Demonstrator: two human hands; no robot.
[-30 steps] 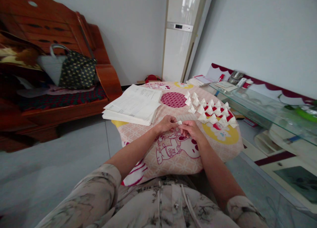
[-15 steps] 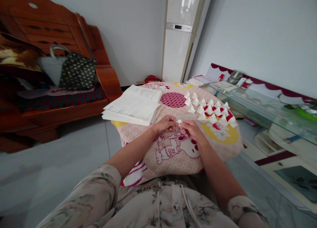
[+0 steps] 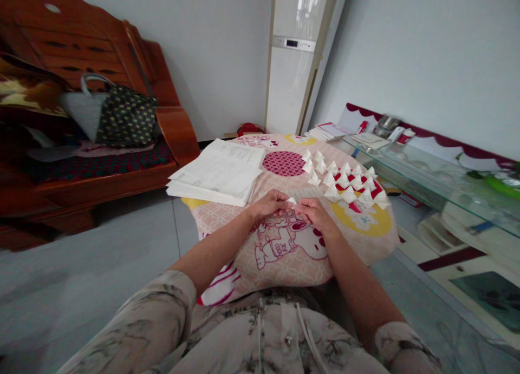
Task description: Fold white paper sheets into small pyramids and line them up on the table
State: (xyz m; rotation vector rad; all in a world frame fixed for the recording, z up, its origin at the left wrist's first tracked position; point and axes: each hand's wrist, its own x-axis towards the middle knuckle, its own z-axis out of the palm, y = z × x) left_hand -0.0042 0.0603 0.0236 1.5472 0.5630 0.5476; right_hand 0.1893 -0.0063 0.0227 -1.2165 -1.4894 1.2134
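Observation:
My left hand (image 3: pixel 271 204) and my right hand (image 3: pixel 314 211) meet over a patterned cushion (image 3: pixel 292 244) on my lap. Both pinch a small white folded paper piece (image 3: pixel 291 201) between their fingertips. Just beyond the hands, several finished white folded paper triangles (image 3: pixel 345 182) lie in rows on the cushion's right side. A stack of white paper sheets (image 3: pixel 219 174) rests on the cushion's left far corner.
A wooden bench (image 3: pixel 93 146) with a dark dotted bag (image 3: pixel 124 114) stands at the left. A tall white air conditioner (image 3: pixel 294 60) stands in the corner. A glass-topped table (image 3: pixel 439 184) with papers and small items runs along the right.
The hands stay together on the small paper piece, with only slight finger shifts. The view has barely moved.

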